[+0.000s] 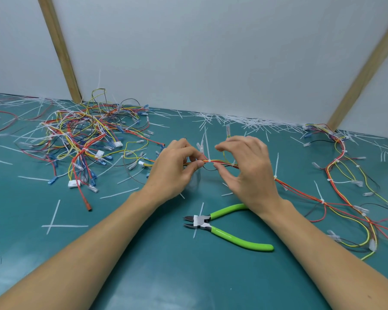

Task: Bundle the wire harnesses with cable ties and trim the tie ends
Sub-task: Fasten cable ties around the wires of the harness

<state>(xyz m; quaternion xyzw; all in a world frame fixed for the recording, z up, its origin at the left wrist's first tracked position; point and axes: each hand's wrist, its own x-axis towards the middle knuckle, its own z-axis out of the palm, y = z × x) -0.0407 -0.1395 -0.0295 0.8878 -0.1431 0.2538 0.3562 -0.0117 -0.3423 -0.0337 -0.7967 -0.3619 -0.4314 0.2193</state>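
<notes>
A wire harness (300,191) of red, yellow and orange wires runs from between my hands off to the right across the green mat. My left hand (173,168) pinches the bundle between thumb and forefinger. A white cable tie (207,146) is looped around the bundle just right of that pinch, its long tail standing up. My right hand (246,168) hovers over the bundle to the right of the tie, fingers curled and apart, thumb under the wires; its grip on them is unclear. Green-handled cutters (229,229) lie on the mat below my right wrist, jaws pointing left.
A tangled pile of harnesses (85,135) with white and blue connectors lies at the left. Cut tie ends (244,123) litter the mat and heap along the white back wall. More tied harness loops (345,166) lie at the right. Wooden posts stand behind.
</notes>
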